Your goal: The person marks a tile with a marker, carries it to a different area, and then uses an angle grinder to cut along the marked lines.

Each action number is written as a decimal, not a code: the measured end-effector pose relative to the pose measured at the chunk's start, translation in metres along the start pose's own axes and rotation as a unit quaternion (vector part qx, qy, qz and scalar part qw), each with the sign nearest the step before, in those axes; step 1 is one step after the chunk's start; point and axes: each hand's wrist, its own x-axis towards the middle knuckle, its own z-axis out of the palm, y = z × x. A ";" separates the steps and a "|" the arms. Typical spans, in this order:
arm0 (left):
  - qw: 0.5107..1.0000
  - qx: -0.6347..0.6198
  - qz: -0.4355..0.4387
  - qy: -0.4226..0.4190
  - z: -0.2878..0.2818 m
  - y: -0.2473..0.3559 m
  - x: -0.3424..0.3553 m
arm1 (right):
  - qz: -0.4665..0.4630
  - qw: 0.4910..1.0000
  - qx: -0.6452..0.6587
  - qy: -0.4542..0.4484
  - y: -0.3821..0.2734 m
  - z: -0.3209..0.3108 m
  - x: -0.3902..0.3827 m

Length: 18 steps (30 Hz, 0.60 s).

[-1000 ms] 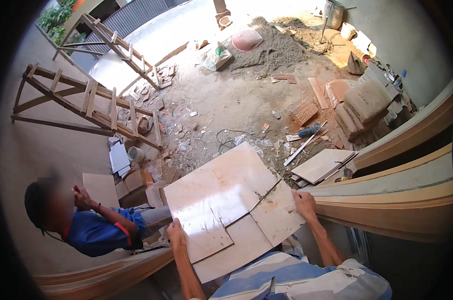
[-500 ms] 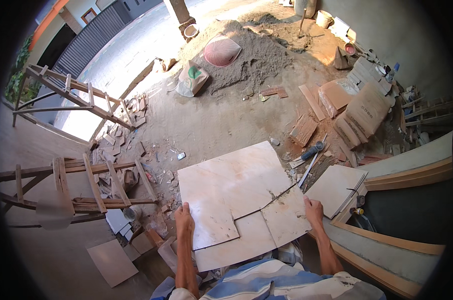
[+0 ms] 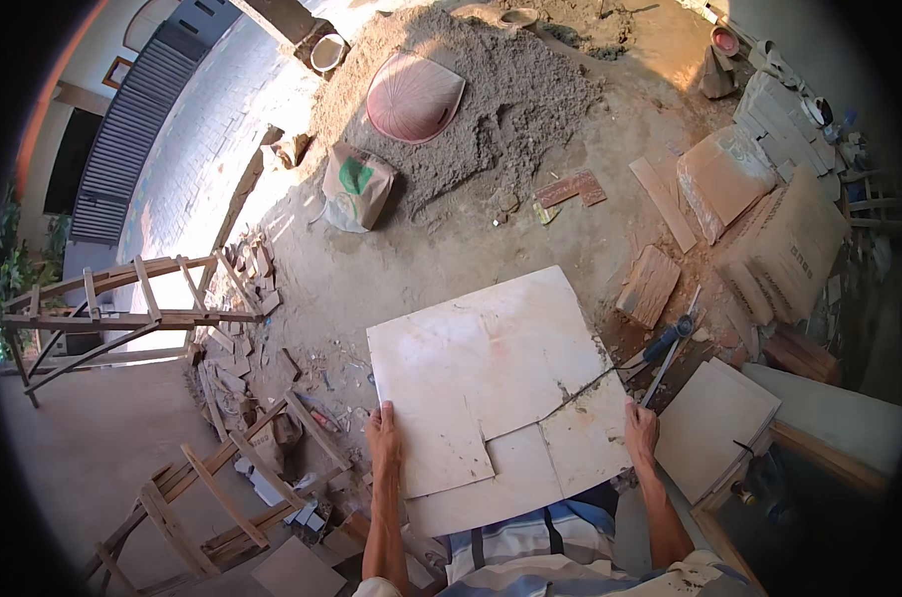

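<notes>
Low in front of my body I carry several pale cream floor tiles, lying flat one over another. The top tile (image 3: 471,348) is large, with a stepped notch cut in its near side. Through the notch shows a lower tile (image 3: 523,468), and a smaller tile piece (image 3: 592,438) with grey smears lies at the right. My left hand (image 3: 383,435) is closed on the left edge, thumb up along the side. On the right edge my right hand (image 3: 641,434) is closed too; its fingers are partly hidden.
A stack of tiles (image 3: 714,423) lies right of my right hand, beside a blue-grey power tool (image 3: 667,340) and a metal strip (image 3: 670,370). Wooden trestles (image 3: 177,497) and rubble stand left. Ahead are a sand heap (image 3: 510,129), a conical hat (image 3: 411,99) and sacks (image 3: 356,189).
My view has turned and dipped, so the surroundings shift in the picture. Both hands keep their grip, and the tiles stay in front of me.
</notes>
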 end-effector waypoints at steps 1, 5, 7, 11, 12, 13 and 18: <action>1.000 0.017 0.004 -0.006 0.001 0.032 0.043 | -0.003 0.999 0.036 0.015 -0.040 0.021 0.021; 0.999 -0.015 0.039 -0.033 0.058 0.030 0.197 | -0.013 0.995 0.083 0.056 -0.095 0.086 0.122; 0.999 0.021 0.036 -0.029 0.098 0.029 0.267 | -0.007 0.990 0.110 0.082 -0.103 0.127 0.193; 0.999 0.022 0.018 -0.030 0.157 -0.035 0.393 | 0.039 0.986 0.115 0.111 -0.089 0.216 0.283; 0.999 0.027 0.030 -0.020 0.170 -0.050 0.429 | 0.051 0.986 0.116 0.106 -0.088 0.243 0.309; 0.998 0.032 0.035 -0.030 0.173 -0.066 0.472 | 0.054 0.982 0.125 0.131 -0.103 0.267 0.328; 0.997 0.026 0.044 -0.062 0.231 -0.122 0.586 | 0.073 0.973 0.146 0.165 -0.091 0.353 0.410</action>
